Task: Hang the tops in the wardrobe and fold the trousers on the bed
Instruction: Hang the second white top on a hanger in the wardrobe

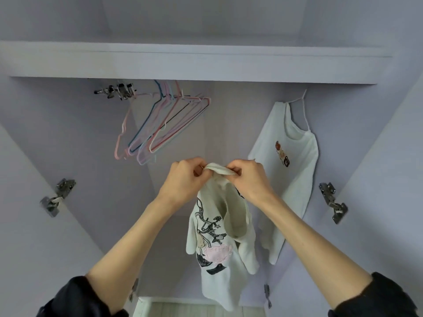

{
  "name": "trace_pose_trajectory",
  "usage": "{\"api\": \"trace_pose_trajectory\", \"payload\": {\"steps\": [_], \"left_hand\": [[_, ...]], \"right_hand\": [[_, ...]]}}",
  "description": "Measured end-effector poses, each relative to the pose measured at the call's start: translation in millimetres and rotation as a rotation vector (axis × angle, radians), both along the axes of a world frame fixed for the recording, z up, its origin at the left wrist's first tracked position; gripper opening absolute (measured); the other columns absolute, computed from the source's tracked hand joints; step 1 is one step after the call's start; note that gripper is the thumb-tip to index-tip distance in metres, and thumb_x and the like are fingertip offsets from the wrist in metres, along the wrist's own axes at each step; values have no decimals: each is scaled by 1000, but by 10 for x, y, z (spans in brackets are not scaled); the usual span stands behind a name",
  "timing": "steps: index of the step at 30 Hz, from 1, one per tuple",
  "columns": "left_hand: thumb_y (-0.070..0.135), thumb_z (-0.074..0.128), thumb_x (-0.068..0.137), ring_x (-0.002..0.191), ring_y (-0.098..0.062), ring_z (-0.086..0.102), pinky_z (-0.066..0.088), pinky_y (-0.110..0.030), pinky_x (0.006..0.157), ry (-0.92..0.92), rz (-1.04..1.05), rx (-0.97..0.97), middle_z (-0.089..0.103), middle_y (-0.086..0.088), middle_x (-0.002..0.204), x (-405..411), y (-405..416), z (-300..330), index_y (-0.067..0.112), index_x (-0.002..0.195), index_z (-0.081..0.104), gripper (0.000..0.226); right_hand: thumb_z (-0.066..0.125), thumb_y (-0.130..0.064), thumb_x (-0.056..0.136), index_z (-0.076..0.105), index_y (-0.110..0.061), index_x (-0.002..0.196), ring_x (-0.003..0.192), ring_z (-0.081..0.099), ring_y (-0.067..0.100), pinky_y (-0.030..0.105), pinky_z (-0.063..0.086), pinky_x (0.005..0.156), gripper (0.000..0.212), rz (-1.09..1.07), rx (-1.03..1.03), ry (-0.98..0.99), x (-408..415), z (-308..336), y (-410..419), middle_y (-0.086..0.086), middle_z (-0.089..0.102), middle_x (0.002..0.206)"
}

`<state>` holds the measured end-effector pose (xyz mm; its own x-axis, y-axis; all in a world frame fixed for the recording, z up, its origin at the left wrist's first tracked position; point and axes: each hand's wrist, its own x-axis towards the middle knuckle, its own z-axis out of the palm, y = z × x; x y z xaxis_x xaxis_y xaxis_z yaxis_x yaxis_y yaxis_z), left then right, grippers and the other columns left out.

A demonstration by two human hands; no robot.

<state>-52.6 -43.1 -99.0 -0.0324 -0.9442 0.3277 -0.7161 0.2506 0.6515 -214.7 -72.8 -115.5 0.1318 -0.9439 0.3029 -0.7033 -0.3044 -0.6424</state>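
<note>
A cream top with a black and pink print [215, 243] hangs down in front of the open wardrobe. My left hand [183, 179] and my right hand [248, 177] both pinch its upper edge, close together, at mid-frame. A second white top [295, 170] with a small print hangs on a white hanger at the right of the wardrobe. A bunch of empty pink, blue and white wire hangers [160, 126] hangs at the upper left. No trousers or bed are in view.
The wardrobe shelf [206, 62] runs across above the hangers. Both doors stand open, with metal hinges at the left [58, 196] and the right [333, 202]. A metal clip rack [116, 91] hangs beside the hangers. Pale floor shows at the bottom.
</note>
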Motion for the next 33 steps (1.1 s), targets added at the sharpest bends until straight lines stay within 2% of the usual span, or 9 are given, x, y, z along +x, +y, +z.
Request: {"api": "trace_pose_trajectory", "payload": {"steps": [5, 9, 15, 18, 20, 25, 27, 31, 33], "left_hand": [[12, 59, 84, 60, -11, 49, 35, -7, 60, 24, 115, -34, 59, 0, 64, 26, -175, 98, 19, 78, 64, 11], [10, 59, 85, 61, -14, 49, 35, -9, 60, 13, 186, -57, 59, -1, 65, 86, -237, 93, 15, 80, 65, 9], [9, 59, 84, 58, 4, 54, 35, -2, 58, 69, 274, -78, 57, 16, 66, 292, -250, 50, 16, 77, 64, 11], [11, 56, 86, 63, -1, 57, 40, -7, 59, 191, 325, -80, 64, 8, 69, 510, -241, 37, 16, 78, 62, 12], [12, 54, 88, 66, -12, 58, 43, -19, 62, 237, 332, -59, 66, 4, 72, 724, -258, 34, 17, 80, 63, 12], [14, 55, 91, 65, -20, 46, 35, -30, 62, -49, 184, 230, 54, 0, 69, 1234, -305, -167, 13, 80, 56, 10], [17, 59, 89, 70, -22, 51, 36, -28, 63, -197, 177, 291, 53, 4, 69, 1355, -292, -320, 16, 83, 55, 8], [20, 56, 86, 98, -26, 58, 40, -32, 86, -504, 209, 349, 66, 3, 94, 1418, -306, -458, 23, 96, 64, 13], [24, 57, 85, 97, -27, 58, 40, -33, 83, -519, 266, 293, 67, -1, 94, 1501, -357, -410, 22, 93, 63, 11]], "right_hand": [[54, -16, 90, 70, -24, 99, 94, 61, 24, 35, 41, 84, 20, -13, -23, 278, -221, -184, -360, -1, 66, 101], [51, -16, 91, 67, -23, 105, 95, 61, 26, 35, 42, 83, 23, -13, -14, 329, -216, -263, -552, 2, 64, 106], [48, -33, 96, 60, -16, 108, 92, 63, 27, 32, 37, 76, 24, 50, -120, 472, -66, -500, -724, 1, 63, 104], [46, -25, 96, 56, -16, 113, 99, 61, 26, 33, 39, 82, 22, 88, -32, 624, -4, -663, -774, 1, 62, 112], [48, -18, 93, 58, -16, 114, 103, 60, 28, 33, 41, 84, 23, 83, 62, 579, -14, -720, -812, 4, 61, 113], [60, -9, 84, 70, -12, 100, 101, 61, 25, 20, 36, 75, 20, 29, 189, 284, 0, -509, -1055, 7, 66, 107], [61, -7, 82, 73, -11, 92, 98, 63, 24, 23, 42, 77, 16, 65, 208, 291, 65, -435, -1097, 6, 71, 100], [58, -5, 82, 73, -13, 94, 103, 62, 24, 27, 45, 83, 21, 129, 186, 418, 264, -320, -1126, 6, 71, 102], [55, -4, 82, 73, -12, 95, 103, 62, 23, 24, 42, 82, 24, 94, 155, 333, 367, -174, -1177, 5, 72, 102]]}}
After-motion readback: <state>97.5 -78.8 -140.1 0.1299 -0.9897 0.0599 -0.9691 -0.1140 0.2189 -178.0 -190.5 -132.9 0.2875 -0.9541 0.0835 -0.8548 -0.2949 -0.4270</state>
